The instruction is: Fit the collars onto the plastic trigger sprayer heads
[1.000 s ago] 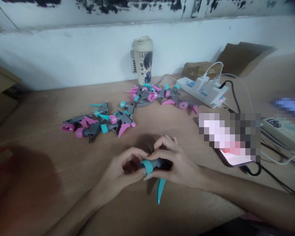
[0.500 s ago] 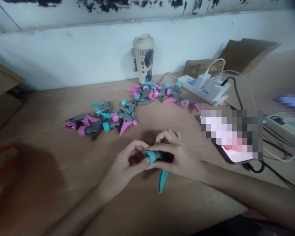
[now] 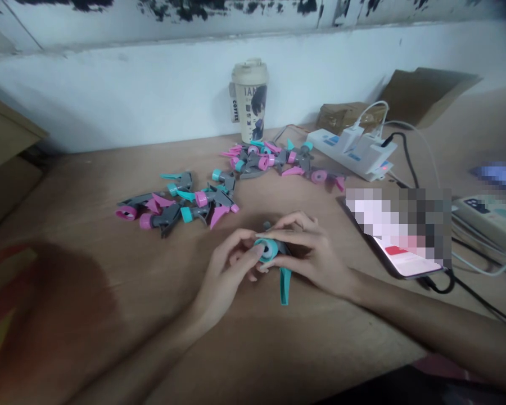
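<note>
Between my two hands is a trigger spray head (image 3: pixel 284 284) with a grey body, a teal collar and a teal trigger that hangs down. Its round collar opening faces me and to the left, showing a pale ring with a dark centre. My left hand (image 3: pixel 231 267) is closed at the collar, the thumb laid over its opening. Fingers of my right hand (image 3: pixel 312 247) wrap the grey body, hiding most of it. Beyond my hands lie two loose groups of grey spray heads with pink or teal parts, a left pile (image 3: pixel 181 205) and a back pile (image 3: pixel 274 160).
A coffee tumbler (image 3: pixel 253 104) stands by the wall. To the right are a white power strip (image 3: pixel 349 154) with plugs and cables, a phone (image 3: pixel 409 261), and a cardboard piece (image 3: pixel 425 95). A cardboard box (image 3: pixel 8 135) sits at the left edge. A blurred red-yellow shape shows lower left.
The spray head has turned so its collar opening faces me more, and both hands have shifted slightly up. My left thumb has moved onto the opening. The piles look the same.
</note>
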A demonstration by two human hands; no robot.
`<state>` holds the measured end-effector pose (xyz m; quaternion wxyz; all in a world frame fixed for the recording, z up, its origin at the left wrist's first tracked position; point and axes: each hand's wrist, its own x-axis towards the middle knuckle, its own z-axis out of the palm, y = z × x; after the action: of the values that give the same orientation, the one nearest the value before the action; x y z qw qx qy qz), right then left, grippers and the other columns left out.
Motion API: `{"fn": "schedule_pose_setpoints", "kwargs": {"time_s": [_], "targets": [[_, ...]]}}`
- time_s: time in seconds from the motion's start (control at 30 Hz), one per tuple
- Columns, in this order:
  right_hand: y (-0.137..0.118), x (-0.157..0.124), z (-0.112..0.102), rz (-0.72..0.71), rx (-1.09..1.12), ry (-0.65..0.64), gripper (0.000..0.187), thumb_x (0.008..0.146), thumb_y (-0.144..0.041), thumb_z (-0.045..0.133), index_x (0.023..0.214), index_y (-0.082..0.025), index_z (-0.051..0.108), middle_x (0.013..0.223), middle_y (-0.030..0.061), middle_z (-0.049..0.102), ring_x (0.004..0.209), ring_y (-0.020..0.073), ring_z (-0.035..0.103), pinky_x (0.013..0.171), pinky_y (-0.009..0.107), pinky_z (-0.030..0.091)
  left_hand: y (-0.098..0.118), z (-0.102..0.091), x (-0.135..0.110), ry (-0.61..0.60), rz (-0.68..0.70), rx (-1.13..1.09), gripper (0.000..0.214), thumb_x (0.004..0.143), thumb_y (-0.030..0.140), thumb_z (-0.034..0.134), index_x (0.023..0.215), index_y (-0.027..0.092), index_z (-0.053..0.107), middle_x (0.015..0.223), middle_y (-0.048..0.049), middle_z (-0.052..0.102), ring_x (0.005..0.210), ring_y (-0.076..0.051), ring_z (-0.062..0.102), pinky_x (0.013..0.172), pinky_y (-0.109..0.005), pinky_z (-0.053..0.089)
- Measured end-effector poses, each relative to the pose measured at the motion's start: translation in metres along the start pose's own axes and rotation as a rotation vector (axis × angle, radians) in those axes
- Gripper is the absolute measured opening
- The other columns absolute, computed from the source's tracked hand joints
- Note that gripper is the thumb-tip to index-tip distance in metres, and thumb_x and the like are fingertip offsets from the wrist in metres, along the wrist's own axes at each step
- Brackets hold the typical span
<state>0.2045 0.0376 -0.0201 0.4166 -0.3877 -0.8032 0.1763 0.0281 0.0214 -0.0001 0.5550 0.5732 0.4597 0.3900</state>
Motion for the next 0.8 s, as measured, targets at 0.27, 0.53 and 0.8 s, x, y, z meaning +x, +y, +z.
{"fn": "schedule_pose_setpoints", "kwargs": {"time_s": [0.27, 0.53, 0.8], "targets": [[0.003, 0.000, 0.000, 0.012, 0.033, 0.030, 0.027, 0.077, -0.035, 0.066, 0.102, -0.024, 0.067, 0.097, 0.0042, 0.058, 0.095, 0.0187, 0.054, 0.082, 0.038, 0.038, -0.002, 0.002, 0.009, -0.068, 0.009, -0.030, 0.018, 0.077, 0.028, 0.059, 0.087, 0.017, 0.049, 0.076, 0.0014, 0.049, 0.069, -0.011, 0.052, 0.048, -0.016, 0.046], [0.008, 0.001, -0.005, -0.099, -0.112, 0.055, 0.026, 0.078, -0.032, 0.066, 0.104, -0.027, 0.067, 0.092, 0.0028, 0.061, 0.089, 0.0171, 0.055, 0.084, 0.039, 0.033, 0.000, -0.002, 0.023, -0.188, -0.019, -0.024, 0.019, 0.075, 0.026, 0.062, 0.082, 0.019, 0.046, 0.078, 0.0030, 0.043, 0.068, -0.010, 0.047, 0.046, -0.017, 0.049], [0.009, 0.002, -0.005, -0.172, -0.209, 0.093, 0.024, 0.078, -0.032, 0.066, 0.102, -0.025, 0.068, 0.087, 0.0026, 0.061, 0.088, 0.0159, 0.056, 0.092, 0.040, 0.030, -0.005, -0.005, 0.025, -0.196, -0.008, 0.061, 0.016, 0.082, 0.030, 0.058, 0.087, 0.019, 0.047, 0.081, 0.0024, 0.045, 0.070, -0.010, 0.050, 0.049, -0.018, 0.053]]}}
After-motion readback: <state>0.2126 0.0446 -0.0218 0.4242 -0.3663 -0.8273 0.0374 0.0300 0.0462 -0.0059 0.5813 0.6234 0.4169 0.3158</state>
